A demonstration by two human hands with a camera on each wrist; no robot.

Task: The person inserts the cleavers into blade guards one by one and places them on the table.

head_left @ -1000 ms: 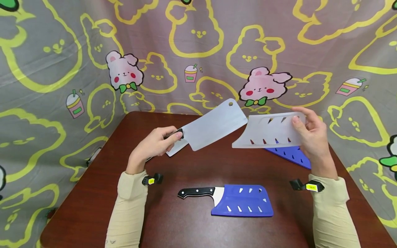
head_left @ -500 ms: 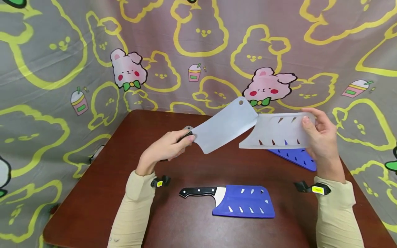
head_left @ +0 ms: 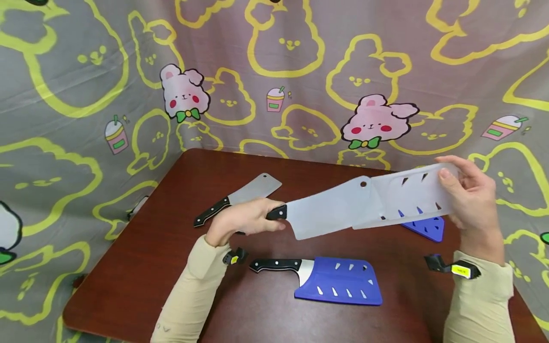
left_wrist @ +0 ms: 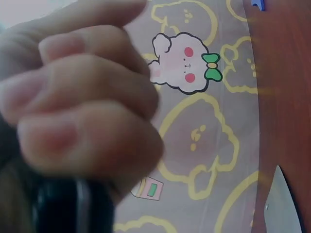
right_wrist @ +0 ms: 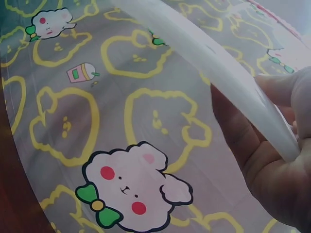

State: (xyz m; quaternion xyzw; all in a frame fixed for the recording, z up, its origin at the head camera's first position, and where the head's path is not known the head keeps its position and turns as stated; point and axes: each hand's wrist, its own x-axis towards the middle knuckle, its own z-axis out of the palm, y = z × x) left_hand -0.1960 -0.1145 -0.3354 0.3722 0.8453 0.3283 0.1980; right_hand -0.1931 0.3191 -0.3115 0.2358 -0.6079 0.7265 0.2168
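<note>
My left hand grips the black handle of a cleaver, its bare blade pointing right above the table. In the left wrist view the fingers are curled. My right hand pinches the far end of a white slotted blade guard, thumb on the near face. The blade's end meets the guard's mouth and overlaps it; how far it sits inside I cannot tell. The hole near the blade's corner still shows. In the right wrist view the guard appears edge-on between thumb and fingers.
Another bare cleaver lies at the back left, partly behind my left hand. A cleaver in a blue guard lies at the front of the brown table. Beyond the right hand rests a loose blue guard. Patterned curtains surround the table.
My left hand has moved right and the cleaver has tilted down, nearly in line with the guard. The right hand has shifted right, and the guard now slants. The bare cleaver behind is more exposed.
</note>
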